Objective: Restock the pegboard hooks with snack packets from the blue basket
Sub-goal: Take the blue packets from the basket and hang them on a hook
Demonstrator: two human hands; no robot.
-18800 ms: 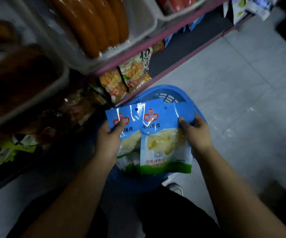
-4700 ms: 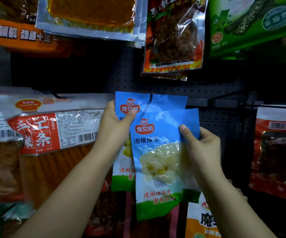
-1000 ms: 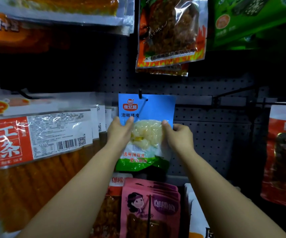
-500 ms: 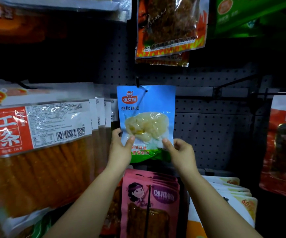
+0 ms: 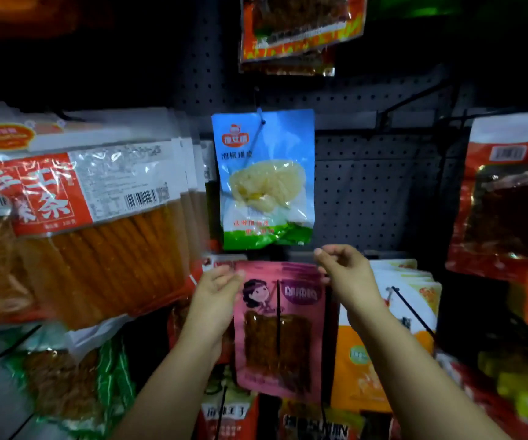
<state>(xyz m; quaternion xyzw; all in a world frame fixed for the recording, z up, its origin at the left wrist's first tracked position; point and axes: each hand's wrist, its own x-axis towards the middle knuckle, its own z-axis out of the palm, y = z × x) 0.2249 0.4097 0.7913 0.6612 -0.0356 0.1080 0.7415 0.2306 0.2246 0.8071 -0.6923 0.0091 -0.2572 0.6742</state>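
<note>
The hanging snack packet [image 5: 264, 179] is blue at the top, green at the bottom, with pale yellow contents and a red logo. Below it a pink packet [image 5: 280, 328] shows brown strips; the pegboard [image 5: 374, 192] is dark grey, dotted with holes.

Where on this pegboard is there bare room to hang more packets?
Bare pegboard lies right of the blue packet, up to the red packet; an empty hook juts out above it. Left is crowded with orange stick packets; below, pink packets and both hands fill the row.
</note>
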